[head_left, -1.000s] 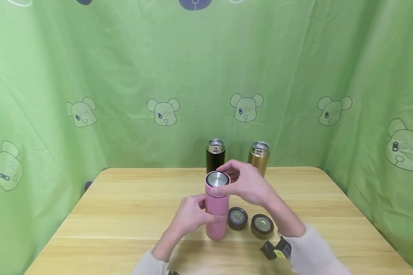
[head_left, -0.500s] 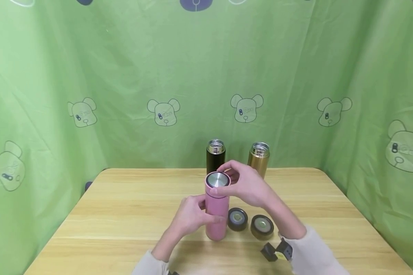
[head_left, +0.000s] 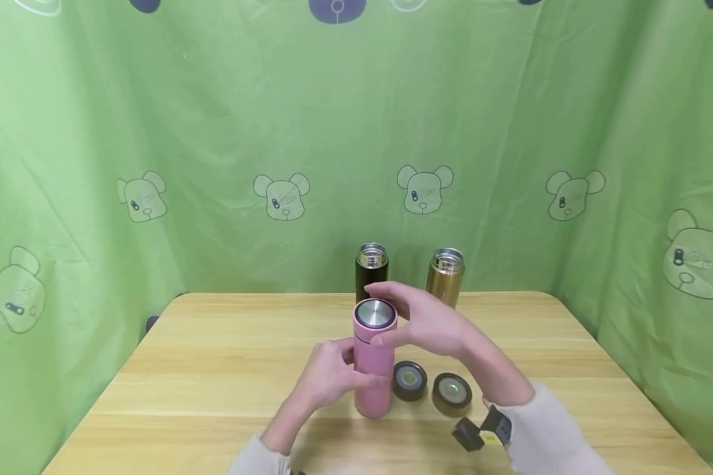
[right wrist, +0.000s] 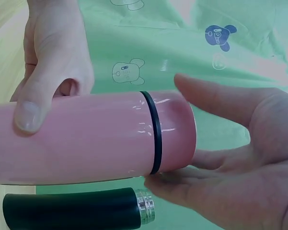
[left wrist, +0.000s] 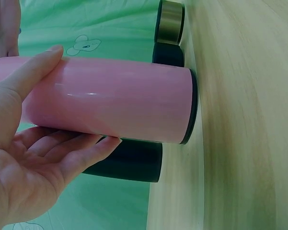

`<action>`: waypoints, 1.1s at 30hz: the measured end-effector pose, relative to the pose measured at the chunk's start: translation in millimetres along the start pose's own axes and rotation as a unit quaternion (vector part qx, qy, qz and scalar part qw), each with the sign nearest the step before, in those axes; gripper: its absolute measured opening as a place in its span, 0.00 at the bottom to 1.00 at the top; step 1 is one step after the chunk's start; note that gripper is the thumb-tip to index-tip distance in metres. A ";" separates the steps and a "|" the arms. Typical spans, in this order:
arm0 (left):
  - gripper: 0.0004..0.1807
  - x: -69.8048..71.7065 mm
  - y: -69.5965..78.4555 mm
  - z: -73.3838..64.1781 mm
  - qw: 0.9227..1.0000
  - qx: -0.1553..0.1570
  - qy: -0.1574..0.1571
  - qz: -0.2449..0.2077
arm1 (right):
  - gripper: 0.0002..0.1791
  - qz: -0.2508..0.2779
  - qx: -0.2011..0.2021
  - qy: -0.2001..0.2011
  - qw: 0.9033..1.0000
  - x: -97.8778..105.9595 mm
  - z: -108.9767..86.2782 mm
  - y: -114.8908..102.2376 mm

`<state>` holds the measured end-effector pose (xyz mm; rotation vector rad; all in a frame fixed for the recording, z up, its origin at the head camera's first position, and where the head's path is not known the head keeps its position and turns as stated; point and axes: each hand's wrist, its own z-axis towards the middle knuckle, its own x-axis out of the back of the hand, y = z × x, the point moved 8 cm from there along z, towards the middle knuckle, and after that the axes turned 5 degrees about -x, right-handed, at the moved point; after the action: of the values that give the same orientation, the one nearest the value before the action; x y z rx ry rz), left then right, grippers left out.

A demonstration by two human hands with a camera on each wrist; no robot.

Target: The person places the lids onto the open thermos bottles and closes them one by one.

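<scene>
A pink thermos [head_left: 373, 399] stands upright on the table, its pink lid [head_left: 375, 315] with a round steel top on it and a dark ring at the seam. My left hand [head_left: 329, 373] grips the body from the left, thumb across the front and fingers behind. At the lid, my right hand [head_left: 434, 324] spreads loosely about it. In the right wrist view the right thumb [right wrist: 208, 93] stands a little off the lid's edge, while the fingers [right wrist: 175, 189] lie right at its other side.
Behind the thermos stand a black bottle [head_left: 371, 280] and a gold bottle [head_left: 444, 285], both lidless with bare steel necks. A black lid [head_left: 410, 381] and a gold lid [head_left: 451, 394] lie underside up to the right. Green curtain [head_left: 333, 99] surrounds the wooden table [head_left: 232, 382].
My right hand has loosened from the lid: its thumb has slid down toward the seam and the fingers have spread wider. The left hand and thermos stay put.
</scene>
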<state>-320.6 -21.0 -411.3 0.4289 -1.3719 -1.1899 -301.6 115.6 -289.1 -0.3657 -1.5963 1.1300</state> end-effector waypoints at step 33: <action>0.25 0.8 2.7 -1.4 1.000 -0.018 0.022 0.002 | 0.38 -0.010 -0.045 0.090 0.995 5.7 5.0 11.5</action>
<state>-318.5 -21.1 -408.9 0.4243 -1.3105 -1.1933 -311.7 123.1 -294.9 -0.4965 -1.4914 0.9827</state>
